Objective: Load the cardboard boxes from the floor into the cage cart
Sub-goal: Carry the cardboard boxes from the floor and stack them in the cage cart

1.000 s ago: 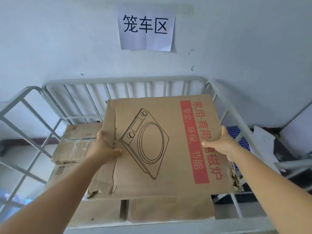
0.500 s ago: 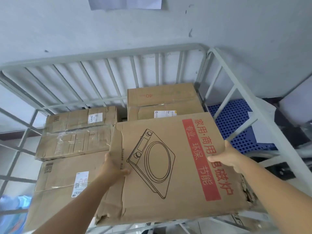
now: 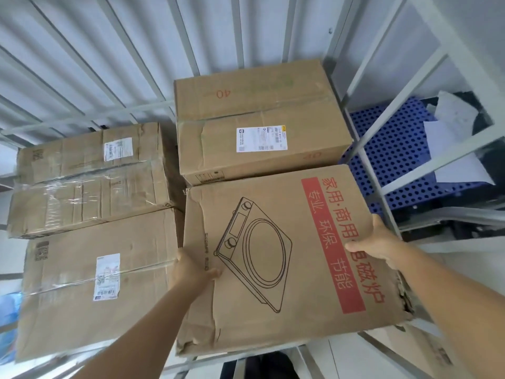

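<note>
I hold a flat cardboard box [image 3: 287, 258] printed with a cooker drawing and a red strip of characters. My left hand [image 3: 191, 269] grips its torn left edge; my right hand [image 3: 377, 242] grips its right edge. The box is inside the grey metal cage cart [image 3: 382, 86], at the front right, just in front of a box marked 40 [image 3: 257, 116]. Whether it rests on the cart floor I cannot tell. Two more boxes fill the cart's left side: a taped one [image 3: 87, 176] at the back and a larger one [image 3: 90, 283] in front.
Outside the cart's right bars lies a blue perforated pallet [image 3: 393, 149] with white paper sheets [image 3: 451, 132] on it. The cart's back rail [image 3: 90, 64] stands against a pale wall. Another cardboard box [image 3: 420, 348] shows low at the right, below the cart.
The box has come down from above the cart's top rail into the cart, in front of the box marked 40. My view has tilted downward; the wall sign is out of sight.
</note>
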Demonstrator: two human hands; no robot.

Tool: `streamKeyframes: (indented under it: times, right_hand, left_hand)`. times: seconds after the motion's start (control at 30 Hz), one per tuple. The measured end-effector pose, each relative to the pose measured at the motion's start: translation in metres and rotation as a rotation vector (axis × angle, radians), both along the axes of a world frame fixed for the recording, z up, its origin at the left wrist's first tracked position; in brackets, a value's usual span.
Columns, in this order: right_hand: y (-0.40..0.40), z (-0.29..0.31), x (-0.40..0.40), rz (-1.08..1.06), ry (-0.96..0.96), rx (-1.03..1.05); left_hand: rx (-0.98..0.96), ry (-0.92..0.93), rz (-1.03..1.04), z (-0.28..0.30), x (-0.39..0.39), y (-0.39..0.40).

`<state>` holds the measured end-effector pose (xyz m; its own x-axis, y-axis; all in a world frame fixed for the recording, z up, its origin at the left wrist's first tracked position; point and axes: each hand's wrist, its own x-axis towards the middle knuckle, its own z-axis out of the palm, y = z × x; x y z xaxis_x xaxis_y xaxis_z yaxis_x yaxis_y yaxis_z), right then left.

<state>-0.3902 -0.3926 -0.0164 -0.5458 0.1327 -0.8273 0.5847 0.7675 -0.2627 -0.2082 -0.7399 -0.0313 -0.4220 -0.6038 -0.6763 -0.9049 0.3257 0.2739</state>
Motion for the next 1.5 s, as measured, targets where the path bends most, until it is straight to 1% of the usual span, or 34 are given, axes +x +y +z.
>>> streamKeyframes:
  times: [0.17, 0.37, 0.53, 0.7, 0.87, 0.97, 1.1, 1.23, 1.4, 1.5]
  right_hand:
    - [0.002, -0.039, -0.01, -0.015, 0.01, -0.027]
    - [0.009, -0.073, -0.018, 0.027, 0.075, -0.008]
    - [0.017, -0.094, -0.018, 0.046, 0.093, 0.057]
    - [0.012, -0.088, -0.016, 0.069, 0.1, 0.073]
    - [-0.002, -0.064, -0.005, 0.19, 0.122, 0.15]
    - [-0.01, -0.043, 0.005, 0.371, 0.149, 0.205]
    - [-0.016, 0.001, 0.018, 0.616, 0.214, 0.224]
    - [-0.015, 0.052, 0.032, 0.759, 0.266, 0.255]
    - [-0.013, 0.126, 0.054, 0.735, 0.416, 0.303]
    - [-0.008, 0.168, 0.075, 0.627, 0.487, 0.339]
  left_hand:
    - [-0.018, 0.042, 0.03, -0.037, -0.004, 0.012]
    - [-0.042, 0.031, 0.065, -0.065, -0.002, 0.028]
    - [-0.068, 0.038, 0.073, -0.074, -0.001, 0.037]
    - [-0.068, -0.004, 0.057, -0.07, -0.002, 0.037]
    - [-0.099, -0.037, -0.081, -0.051, -0.004, 0.042]
    - [-0.183, -0.049, -0.294, -0.027, -0.008, 0.049]
    - [-0.276, 0.002, -0.573, 0.018, -0.02, 0.06]
    - [-0.324, 0.068, -0.727, 0.066, -0.032, 0.072]
    - [-0.338, 0.21, -0.915, 0.13, -0.049, 0.093]
    - [-0.31, 0.283, -1.01, 0.168, -0.056, 0.109]
